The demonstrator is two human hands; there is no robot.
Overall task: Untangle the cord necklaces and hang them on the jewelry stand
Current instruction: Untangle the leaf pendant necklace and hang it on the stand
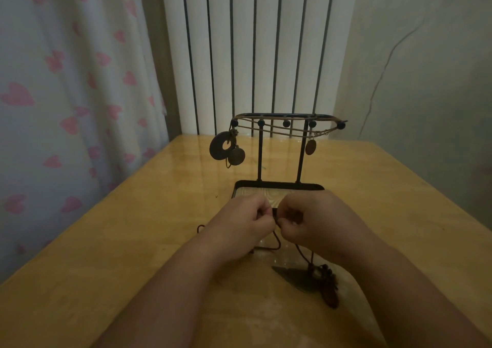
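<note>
Head view: a glossy wooden bench runs away from the camera. On its far half stands the black metal jewelry stand, with a tray base, two thin uprights and a knobbed top bar. Light cords are draped along that bar. A ring-shaped pendant and a round disc hang touching each other at its left end, and an oval pendant hangs near the right upright.

Just in front of the tray, the left hand and right hand meet almost knuckle to knuckle. Both have their fingers curled in tight, pinching a dark cord in the narrow gap between them. From there the cord drops to the bench. One strand makes a loop under the left wrist, and another runs down beside the right forearm to a dark pointed pendant lying flat. A reddish-brown piece lies against it.

Behind the bench are a white radiator with dark vertical gaps, a pale curtain printed with pink hearts on the left, and a wall with a thin crack on the right.

The hands cover the near edge of the tray and the knot or tangle they are working on. The left forearm hides part of the cord's loop. The light is dim, so the beads at the lying pendant and the way the draped cords wrap the bar are hard to make out.
</note>
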